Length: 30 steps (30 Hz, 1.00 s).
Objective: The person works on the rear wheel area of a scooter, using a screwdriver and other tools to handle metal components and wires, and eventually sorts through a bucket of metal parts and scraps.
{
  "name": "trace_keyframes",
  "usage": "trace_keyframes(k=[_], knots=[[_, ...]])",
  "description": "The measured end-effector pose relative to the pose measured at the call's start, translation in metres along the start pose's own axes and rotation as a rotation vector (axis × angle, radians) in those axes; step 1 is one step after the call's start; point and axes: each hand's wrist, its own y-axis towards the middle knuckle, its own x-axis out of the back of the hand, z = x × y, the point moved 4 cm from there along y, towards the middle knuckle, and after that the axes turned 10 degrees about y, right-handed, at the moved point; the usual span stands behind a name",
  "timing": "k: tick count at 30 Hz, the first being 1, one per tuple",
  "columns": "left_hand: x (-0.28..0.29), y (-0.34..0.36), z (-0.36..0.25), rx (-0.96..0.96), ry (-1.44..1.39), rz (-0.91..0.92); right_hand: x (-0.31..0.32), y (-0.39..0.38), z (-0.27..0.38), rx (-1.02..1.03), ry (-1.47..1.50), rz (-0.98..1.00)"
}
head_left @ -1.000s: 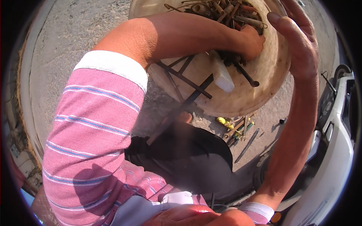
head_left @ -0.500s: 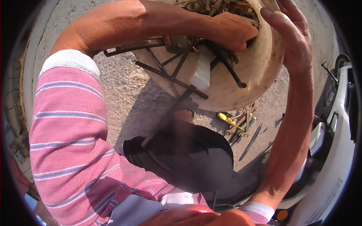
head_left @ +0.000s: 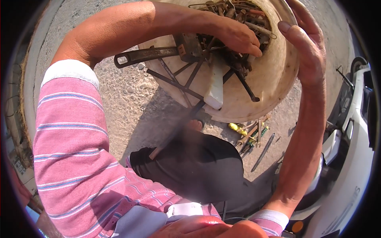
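Note:
My left hand reaches into a tilted pale plastic tub, its fingers together and bent down over a heap of rusty metal parts; what is under the fingertips is hidden. On the tub's right side, my right hand grips the rim, thumb on the inside. In front of the left hand lie a dark metal clamp-like tool with a slotted handle, a white block, and thin dark rods. A dark rod with a knobbed end leans on the tub wall.
On the ground below the tub lie several wrenches, a yellow-handled tool and a dark bar. A dark shaft slopes across my black-clothed leg. A white vehicle stands at the right.
My left hand has shifted slightly left and its fingers have loosened from a tighter fist. The tub's contents now show more, and the clamp-like tool and white block sit a little lower.

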Motion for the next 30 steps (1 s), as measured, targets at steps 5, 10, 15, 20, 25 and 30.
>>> trace_keyframes(k=[5,10,15,20,25,30], knots=[[-0.007,0.008,-0.018,-0.021,0.209,-0.022,0.001,-0.001,-0.013,0.031,0.151,0.159],[-0.004,-0.011,-0.008,-0.089,0.216,-0.106,0.001,-0.001,-0.008,-0.005,0.086,0.147],[0.009,-0.046,-0.002,-0.028,0.204,-0.161,-0.019,-0.007,0.006,-0.175,0.172,-0.045],[0.057,-0.093,0.005,0.002,0.057,-0.478,-0.020,-0.005,0.005,-0.220,0.098,-0.005],[0.050,-0.121,-0.003,0.250,0.443,-0.076,-0.009,0.000,0.008,-0.128,0.038,0.027],[0.012,-0.096,0.026,0.205,0.498,-0.066,-0.010,-0.001,0.001,-0.070,-0.017,0.011]])
